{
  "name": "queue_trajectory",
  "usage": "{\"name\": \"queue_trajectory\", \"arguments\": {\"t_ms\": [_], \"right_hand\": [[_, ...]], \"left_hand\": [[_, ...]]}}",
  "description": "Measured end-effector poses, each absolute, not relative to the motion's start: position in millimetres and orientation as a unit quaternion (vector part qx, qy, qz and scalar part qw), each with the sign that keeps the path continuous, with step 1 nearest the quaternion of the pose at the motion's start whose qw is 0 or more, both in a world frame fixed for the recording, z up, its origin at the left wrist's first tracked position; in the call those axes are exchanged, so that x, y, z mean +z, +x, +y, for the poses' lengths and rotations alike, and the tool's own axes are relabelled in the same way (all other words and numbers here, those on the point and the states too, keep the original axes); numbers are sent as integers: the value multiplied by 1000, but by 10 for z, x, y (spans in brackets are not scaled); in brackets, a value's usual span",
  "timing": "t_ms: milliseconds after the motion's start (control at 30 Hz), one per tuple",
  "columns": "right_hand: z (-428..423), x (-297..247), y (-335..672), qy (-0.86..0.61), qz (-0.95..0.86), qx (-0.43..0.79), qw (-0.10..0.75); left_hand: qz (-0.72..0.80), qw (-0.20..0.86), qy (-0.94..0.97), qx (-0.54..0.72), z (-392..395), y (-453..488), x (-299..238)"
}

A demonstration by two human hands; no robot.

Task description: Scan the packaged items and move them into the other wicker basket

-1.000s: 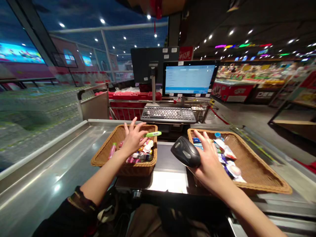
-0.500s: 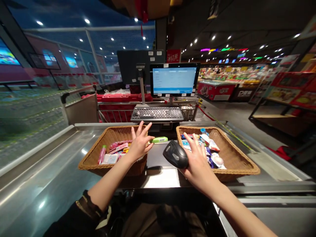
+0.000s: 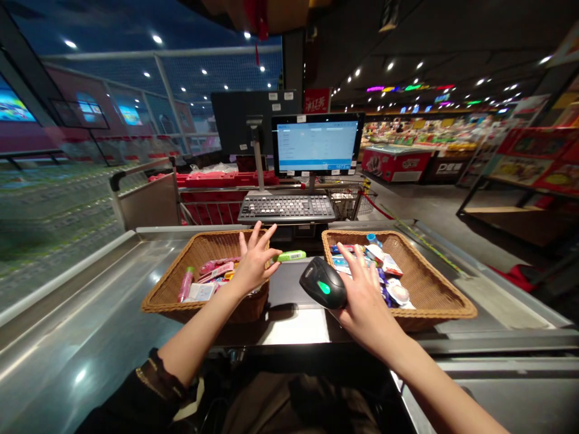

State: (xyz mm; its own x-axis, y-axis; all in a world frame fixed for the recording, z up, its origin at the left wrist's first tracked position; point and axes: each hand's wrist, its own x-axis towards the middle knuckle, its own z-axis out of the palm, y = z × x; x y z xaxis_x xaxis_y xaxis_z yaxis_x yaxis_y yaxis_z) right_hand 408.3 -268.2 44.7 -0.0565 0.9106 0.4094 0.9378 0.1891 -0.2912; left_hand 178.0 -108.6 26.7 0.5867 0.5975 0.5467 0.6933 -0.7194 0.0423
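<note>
Beside the scanner (image 3: 323,283), now lit green, the left hand (image 3: 254,262) pinches a green tube (image 3: 290,256) — the right hand (image 3: 362,295) grips the scanner, fingers spread.

monitor (image 3: 316,144) text — too small to read.

I'm seeing a lime-green tube (image 3: 292,256), a black scanner (image 3: 323,283) glowing green, two tan woven baskets (image 3: 169,289), a pink bottle (image 3: 186,284), and a steel-grey desk (image 3: 81,319).
</note>
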Motion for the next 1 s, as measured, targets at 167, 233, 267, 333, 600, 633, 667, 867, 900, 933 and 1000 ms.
{"name": "queue_trajectory", "arguments": {"t_ms": [167,233,267,333,600,633,667,867,900,933,1000], "right_hand": [[-2678,455,4112,-645,-719,-16,259],[-2696,463,4161,-651,-712,-16,263],[-2714,466,4201,-653,-709,-19,265],[-2773,465,4316,-662,-699,-28,271],[-3251,393,5086,-703,-600,-96,370],[-3315,378,5185,-709,-585,-99,381],[-3375,360,5279,-719,-566,-102,389],[-3647,200,5703,-746,-530,-131,380],[-3677,179,5743,-748,-528,-135,379],[-3702,163,5773,-749,-527,-136,379],[-3734,145,5812,-750,-523,-134,382]], "left_hand": [[-349,97,-893,-265,-1070,1853,310],[-340,100,-896,-267,-1052,1916,323],[-333,103,-898,-269,-1038,1958,327],[-318,108,-901,-273,-1003,2069,327],[-280,87,-925,-241,-833,2953,303],[-282,79,-928,-233,-808,3109,298],[-284,71,-930,-225,-779,3267,291],[-333,71,-918,-202,-491,4038,141],[-346,74,-914,-198,-437,4106,97],[-359,78,-910,-191,-388,4155,50],[-379,91,-905,-172,-314,4204,-44]]}}
